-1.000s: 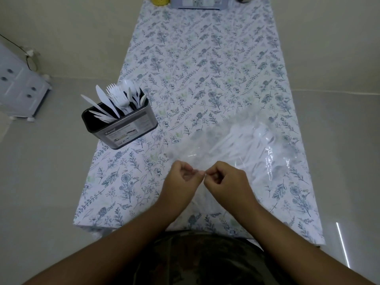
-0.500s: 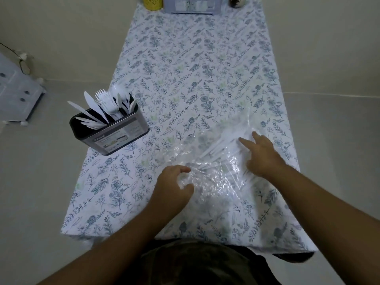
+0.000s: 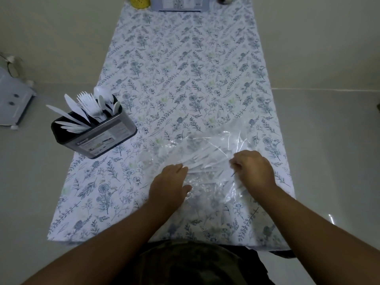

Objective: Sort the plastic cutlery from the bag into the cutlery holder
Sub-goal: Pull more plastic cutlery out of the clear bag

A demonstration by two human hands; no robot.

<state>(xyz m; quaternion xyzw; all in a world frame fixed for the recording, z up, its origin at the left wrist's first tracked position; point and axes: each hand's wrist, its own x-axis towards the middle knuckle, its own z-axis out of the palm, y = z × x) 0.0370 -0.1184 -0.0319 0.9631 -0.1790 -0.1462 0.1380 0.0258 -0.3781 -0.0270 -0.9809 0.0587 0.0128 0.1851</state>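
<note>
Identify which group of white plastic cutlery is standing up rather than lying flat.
The cutlery in the black holder at the table's left edge stands up; the cutlery in the clear bag lies flat under the hands.

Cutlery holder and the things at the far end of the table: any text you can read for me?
"Kasaq", uncertain: brand word on the cutlery holder label.
Rest of that label: too small to read.
Grey box at the far edge: print blurred, unreadable.
Plastic bag: no text visible.

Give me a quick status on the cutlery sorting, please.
Left hand flat on bag; right hand gripping it. Holder part-filled. Nothing in the way.
</note>
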